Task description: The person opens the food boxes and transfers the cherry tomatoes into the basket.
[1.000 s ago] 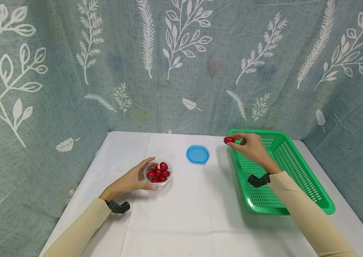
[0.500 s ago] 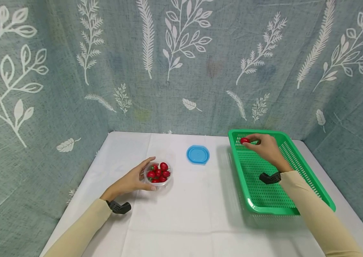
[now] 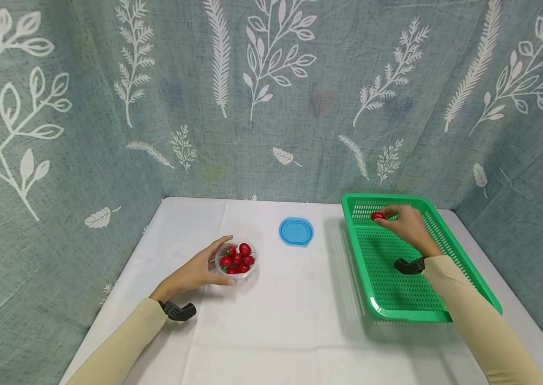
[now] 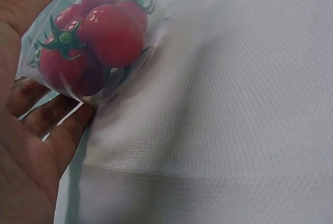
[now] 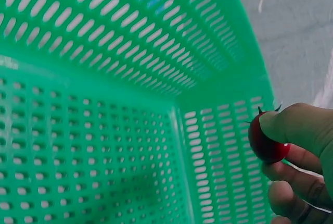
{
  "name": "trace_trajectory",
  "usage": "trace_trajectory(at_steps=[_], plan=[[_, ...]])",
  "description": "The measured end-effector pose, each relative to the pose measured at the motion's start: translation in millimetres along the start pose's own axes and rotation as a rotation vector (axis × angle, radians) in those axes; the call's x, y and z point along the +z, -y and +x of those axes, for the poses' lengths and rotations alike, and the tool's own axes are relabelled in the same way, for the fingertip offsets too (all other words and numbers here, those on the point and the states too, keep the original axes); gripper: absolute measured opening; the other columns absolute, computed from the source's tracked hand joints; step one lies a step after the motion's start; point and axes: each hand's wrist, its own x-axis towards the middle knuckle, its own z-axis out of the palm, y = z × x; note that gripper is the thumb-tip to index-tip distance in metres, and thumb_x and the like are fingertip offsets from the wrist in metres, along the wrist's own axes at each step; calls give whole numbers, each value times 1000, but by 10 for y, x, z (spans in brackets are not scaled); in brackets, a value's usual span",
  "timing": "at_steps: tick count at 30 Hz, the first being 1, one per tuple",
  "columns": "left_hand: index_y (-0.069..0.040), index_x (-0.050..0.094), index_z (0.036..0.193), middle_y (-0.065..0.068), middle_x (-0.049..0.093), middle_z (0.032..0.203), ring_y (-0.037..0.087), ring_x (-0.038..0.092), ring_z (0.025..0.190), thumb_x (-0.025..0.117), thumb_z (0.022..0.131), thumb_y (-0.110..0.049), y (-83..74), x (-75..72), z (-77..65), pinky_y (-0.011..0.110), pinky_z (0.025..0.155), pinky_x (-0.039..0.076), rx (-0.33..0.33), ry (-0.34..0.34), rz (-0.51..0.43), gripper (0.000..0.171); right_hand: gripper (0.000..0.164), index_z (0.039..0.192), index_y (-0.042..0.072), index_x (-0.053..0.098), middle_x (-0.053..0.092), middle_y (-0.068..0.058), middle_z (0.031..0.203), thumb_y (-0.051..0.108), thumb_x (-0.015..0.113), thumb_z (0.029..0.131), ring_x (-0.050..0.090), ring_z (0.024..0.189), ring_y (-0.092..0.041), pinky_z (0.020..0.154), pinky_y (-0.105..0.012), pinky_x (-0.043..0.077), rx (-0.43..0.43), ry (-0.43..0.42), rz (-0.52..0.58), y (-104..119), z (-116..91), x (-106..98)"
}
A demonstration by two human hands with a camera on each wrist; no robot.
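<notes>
Cloth-walled booth: leaf-print fabric on three sides, white-covered table.

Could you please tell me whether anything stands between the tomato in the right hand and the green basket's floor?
Nothing visible does: the right hand pinches the tomato over the far end of the green basket, with no other object showing between it and the basket's floor.
</notes>
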Motion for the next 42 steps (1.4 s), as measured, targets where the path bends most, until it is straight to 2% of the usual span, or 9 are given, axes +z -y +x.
trace_trajectory(at_steps=[9, 19, 23, 26, 28, 35, 42], plan=[[-26, 21, 165, 7, 20, 169, 33, 18, 155, 94, 76, -36, -3, 1, 2, 55, 116, 35, -7, -4, 6, 116, 39, 122, -4, 71, 72, -23, 111, 25, 74, 97, 63, 103, -41, 71, -44, 52, 25, 30, -36, -162, 9, 19], [-26, 21, 165, 8, 19, 169, 34, 17, 155, 93, 77, -37, -14, -7, 3, 55, 116, 35, -6, 1, 8, 115, 41, 124, -6, 70, 72, -25, 112, 25, 74, 97, 67, 94, -39, 70, -48, 56, 35, 45, -83, -222, 19, 21], [-36, 21, 164, 5, 18, 170, 32, 16, 156, 93, 77, -36, -28, -6, -3, 55, 117, 34, -13, 3, -4, 113, 41, 122, -5, 71, 73, -26, 107, 26, 74, 97, 68, 84, -35, 65, -47, 55, 37, 31, -97, -226, 8, 26], [-42, 22, 162, 4, 18, 170, 32, 16, 156, 93, 77, -36, -20, -4, -5, 55, 117, 33, -15, 2, -4, 111, 39, 120, -6, 72, 73, -27, 106, 25, 75, 97, 69, 84, -37, 66, -49, 56, 30, 11, -102, -234, 1, 39], [-43, 22, 162, 3, 18, 170, 32, 16, 156, 93, 77, -36, -16, -3, -7, 55, 117, 33, -15, 2, -5, 110, 36, 118, -7, 73, 73, -28, 106, 23, 74, 97, 70, 87, -40, 69, -53, 58, 20, -7, -103, -241, -3, 48], [-34, 20, 164, 6, 16, 170, 34, 13, 156, 92, 78, -36, -13, -1, -12, 56, 118, 32, -19, 5, -17, 113, 29, 113, -6, 75, 73, -28, 105, 19, 73, 98, 70, 89, -41, 73, -57, 58, 6, -55, -81, -205, -8, 48], [-40, 20, 163, 3, 15, 170, 31, 12, 157, 93, 78, -34, -18, 0, -21, 55, 120, 29, -24, 13, -48, 112, 29, 116, -3, 75, 73, -25, 106, 21, 71, 99, 68, 91, -40, 73, -56, 56, -16, -54, -57, -51, -13, 53]])
